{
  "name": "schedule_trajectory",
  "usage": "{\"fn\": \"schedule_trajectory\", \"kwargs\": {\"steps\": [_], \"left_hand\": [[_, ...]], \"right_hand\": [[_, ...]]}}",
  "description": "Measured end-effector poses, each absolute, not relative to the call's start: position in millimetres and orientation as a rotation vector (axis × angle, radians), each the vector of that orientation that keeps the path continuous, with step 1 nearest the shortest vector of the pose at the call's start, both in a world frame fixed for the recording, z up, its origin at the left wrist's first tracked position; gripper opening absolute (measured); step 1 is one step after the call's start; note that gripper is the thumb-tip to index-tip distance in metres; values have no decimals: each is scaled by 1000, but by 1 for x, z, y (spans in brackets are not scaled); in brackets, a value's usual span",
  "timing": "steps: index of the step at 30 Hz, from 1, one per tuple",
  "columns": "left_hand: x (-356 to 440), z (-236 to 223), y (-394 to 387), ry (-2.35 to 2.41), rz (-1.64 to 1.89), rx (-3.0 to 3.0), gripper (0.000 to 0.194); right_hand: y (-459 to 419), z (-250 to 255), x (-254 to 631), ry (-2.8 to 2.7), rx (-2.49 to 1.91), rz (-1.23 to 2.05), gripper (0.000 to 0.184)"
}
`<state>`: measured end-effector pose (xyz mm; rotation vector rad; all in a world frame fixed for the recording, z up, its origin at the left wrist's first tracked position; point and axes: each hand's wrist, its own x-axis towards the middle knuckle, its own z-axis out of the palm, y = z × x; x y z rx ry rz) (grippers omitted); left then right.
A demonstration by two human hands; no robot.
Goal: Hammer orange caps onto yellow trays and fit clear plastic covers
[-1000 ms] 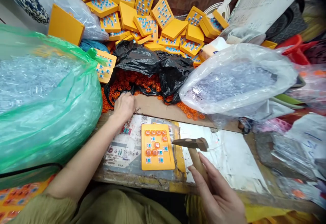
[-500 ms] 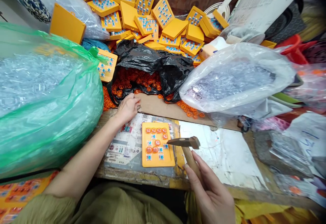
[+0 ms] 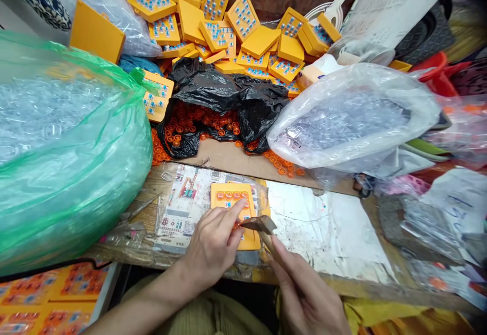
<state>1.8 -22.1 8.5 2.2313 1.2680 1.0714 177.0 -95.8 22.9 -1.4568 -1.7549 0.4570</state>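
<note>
A yellow plastic panel (image 3: 251, 241) lies on the bench before me, with orange translucent caps (image 3: 229, 195) along its top row and small blue parts among them. My left hand (image 3: 213, 243) leans over the panel, its index finger stretched toward the top right. Between thumb and fingers a bit of orange shows, seemingly a cap; the fingers cover most of it. My right hand (image 3: 308, 284) grips a hammer (image 3: 261, 224) by its wooden handle. The hammer's narrow tip is close beside my left fingertips, over the panel; whether it touches cannot be told.
Beyond the panel, a black plastic bag (image 3: 224, 89) spills orange caps. A green bag (image 3: 95, 172) at left and a white bag (image 3: 353, 122) at right hold clear plastic pieces. Yellow panels (image 3: 261, 40) are heaped behind. Filled panels (image 3: 57, 294) sit at lower left.
My left hand has come back from beside the black bag to the yellow panel. My right hand has brought the hammer slightly left and down, closer to my left fingers.
</note>
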Motion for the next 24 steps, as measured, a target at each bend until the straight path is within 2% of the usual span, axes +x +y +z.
{"fn": "schedule_trajectory", "kwargs": {"steps": [5,8,11,14,17,20,24], "left_hand": [[4,2,-26,1301,1083,2091,59],[3,2,-31,1298,1097,2044,54],[-5,9,-17,1243,1144,2057,44],[-18,17,34,1315,1195,2188,21],[-22,19,106,1627,972,2258,24],[-13,16,162,1655,854,2257,26],[-2,13,180,1597,765,2254,23]], "right_hand": [[-94,28,184,-1867,-1416,311,68],[-93,25,187,-1991,-1424,419,63],[-94,20,188,-1858,-1467,458,56],[-92,17,189,-1552,-1625,422,44],[-88,17,189,-1297,-1765,470,41],[-85,18,191,-1200,-1783,554,42],[-89,13,195,-1163,-1827,561,44]]}}
